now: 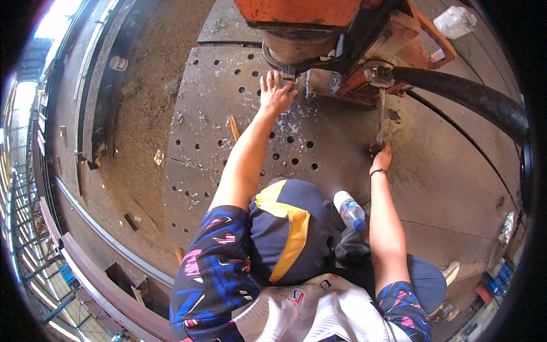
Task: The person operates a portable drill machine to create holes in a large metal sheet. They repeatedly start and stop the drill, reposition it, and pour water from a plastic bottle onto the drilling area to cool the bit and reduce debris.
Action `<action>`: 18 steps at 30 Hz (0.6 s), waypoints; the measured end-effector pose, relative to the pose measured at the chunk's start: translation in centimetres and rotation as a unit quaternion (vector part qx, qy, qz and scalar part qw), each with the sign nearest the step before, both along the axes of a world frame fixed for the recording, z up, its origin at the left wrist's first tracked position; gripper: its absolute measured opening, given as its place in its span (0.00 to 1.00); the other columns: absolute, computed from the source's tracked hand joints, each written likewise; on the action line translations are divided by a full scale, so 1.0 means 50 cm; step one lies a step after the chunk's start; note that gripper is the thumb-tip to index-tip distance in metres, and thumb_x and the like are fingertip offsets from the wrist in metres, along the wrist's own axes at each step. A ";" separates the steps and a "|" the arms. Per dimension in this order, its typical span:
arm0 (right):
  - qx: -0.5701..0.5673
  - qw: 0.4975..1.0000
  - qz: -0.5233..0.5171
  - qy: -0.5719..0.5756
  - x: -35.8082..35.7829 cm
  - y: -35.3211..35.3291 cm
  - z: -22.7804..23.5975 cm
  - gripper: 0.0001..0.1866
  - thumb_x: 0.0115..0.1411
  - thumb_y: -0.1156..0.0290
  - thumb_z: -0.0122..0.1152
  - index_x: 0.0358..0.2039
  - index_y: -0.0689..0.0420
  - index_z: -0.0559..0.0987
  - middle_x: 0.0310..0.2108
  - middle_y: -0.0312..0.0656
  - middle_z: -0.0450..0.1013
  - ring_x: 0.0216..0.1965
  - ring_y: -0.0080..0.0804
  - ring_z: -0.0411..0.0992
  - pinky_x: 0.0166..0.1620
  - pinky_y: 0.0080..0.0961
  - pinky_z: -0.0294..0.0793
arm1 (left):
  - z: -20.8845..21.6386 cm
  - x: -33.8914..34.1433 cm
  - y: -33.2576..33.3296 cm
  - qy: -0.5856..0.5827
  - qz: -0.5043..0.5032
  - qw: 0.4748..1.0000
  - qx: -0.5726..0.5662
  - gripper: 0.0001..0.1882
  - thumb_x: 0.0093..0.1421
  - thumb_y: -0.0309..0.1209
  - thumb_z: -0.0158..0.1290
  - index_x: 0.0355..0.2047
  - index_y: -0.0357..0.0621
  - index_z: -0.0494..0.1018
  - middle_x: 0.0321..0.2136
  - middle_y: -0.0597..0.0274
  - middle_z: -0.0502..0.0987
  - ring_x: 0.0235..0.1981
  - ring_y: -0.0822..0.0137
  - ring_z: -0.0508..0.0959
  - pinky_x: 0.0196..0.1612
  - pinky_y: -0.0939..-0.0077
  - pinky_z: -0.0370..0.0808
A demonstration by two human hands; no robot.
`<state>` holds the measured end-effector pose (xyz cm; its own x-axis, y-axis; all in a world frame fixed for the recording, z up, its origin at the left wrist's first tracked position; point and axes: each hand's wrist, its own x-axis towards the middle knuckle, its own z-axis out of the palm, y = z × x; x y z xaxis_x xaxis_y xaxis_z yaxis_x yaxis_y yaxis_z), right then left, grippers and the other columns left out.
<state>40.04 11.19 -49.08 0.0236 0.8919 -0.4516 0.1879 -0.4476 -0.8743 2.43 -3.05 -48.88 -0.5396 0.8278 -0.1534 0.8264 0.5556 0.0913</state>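
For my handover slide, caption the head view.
Left hand close to an orange machine, right hand gripping a metal rod.

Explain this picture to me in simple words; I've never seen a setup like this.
There is no robot here: the hands are a person's own, bare. The single picture comes from a fisheye camera on that person's head, looking down, so straight edges bend near the rim.

The left hand, fingers spread, is up at a small metal lug on the orange machine; whether it touches is hard to tell. The right hand grips the near end of a slim metal bar. Below is a metal plate with round holes, scattered with pale flakes. A bottle with a blue cap shows lower down.
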 end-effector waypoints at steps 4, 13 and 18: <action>0.013 0.999 0.026 -0.017 0.012 0.019 -0.018 0.19 0.73 0.54 0.39 0.42 0.53 0.74 0.25 0.37 0.78 0.21 0.24 0.72 0.24 0.23 0.66 | -0.024 -0.019 -0.034 0.043 0.086 0.989 0.114 0.38 0.67 0.58 0.41 0.70 0.50 0.56 0.71 0.38 0.45 0.73 0.41 0.43 0.71 0.39 0.37; -0.027 0.988 -0.142 0.062 0.041 0.061 0.062 0.18 0.69 0.57 0.48 0.37 0.59 0.77 0.24 0.40 0.76 0.19 0.27 0.70 0.20 0.23 0.65 | 0.291 0.080 -0.168 -0.155 0.337 0.701 0.609 0.18 0.67 0.36 0.53 0.52 0.39 0.68 0.49 0.53 0.74 0.48 0.58 0.72 0.58 0.61 0.66; 0.162 0.938 -0.267 0.148 0.148 0.184 0.212 0.20 0.66 0.51 0.55 0.37 0.59 0.77 0.38 0.42 0.75 0.37 0.34 0.73 0.41 0.30 0.73 | 0.585 0.107 -0.157 -0.389 0.065 0.477 0.786 0.33 0.68 0.60 0.42 0.52 0.41 0.68 0.48 0.51 0.76 0.47 0.56 0.74 0.58 0.60 0.66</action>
